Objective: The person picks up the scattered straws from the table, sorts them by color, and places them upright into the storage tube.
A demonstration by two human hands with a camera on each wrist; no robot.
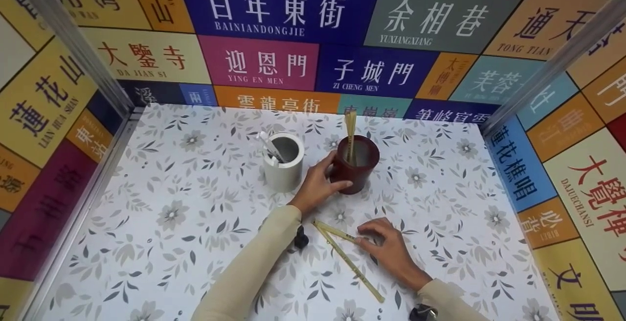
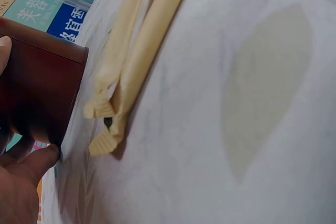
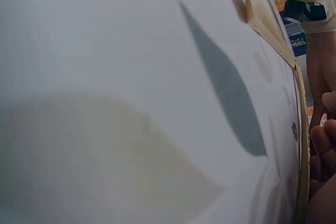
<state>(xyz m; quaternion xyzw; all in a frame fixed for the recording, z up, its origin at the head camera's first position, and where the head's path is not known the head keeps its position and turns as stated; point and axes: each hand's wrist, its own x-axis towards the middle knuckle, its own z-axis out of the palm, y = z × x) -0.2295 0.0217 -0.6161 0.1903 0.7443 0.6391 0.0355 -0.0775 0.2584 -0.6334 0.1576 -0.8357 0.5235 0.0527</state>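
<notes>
My left hand [image 1: 318,184] holds the side of a dark red-brown cup [image 1: 359,176], its thumb low on the wall. Slim tan sticks [image 1: 350,137] stand in this cup, leaning at its back left rim. Two long sticks in tan paper wrappers lie nearer me, their crimped ends [image 2: 105,142] close together. They spread apart in a V. My right hand [image 1: 391,250] pinches the upper wrapped stick [image 1: 337,231] near its right part with thumb and fingertips. The lower wrapped stick [image 1: 354,267] lies on the tabletop, running down to the right.
Left of the red-brown cup stands a white cup [image 1: 283,176] with several white sticks [image 1: 270,146] in it. A floral cloth [image 1: 171,218] covers the tabletop. Panels with Chinese lettering [image 1: 264,61] stand behind and at both sides, with metal posts at the corners.
</notes>
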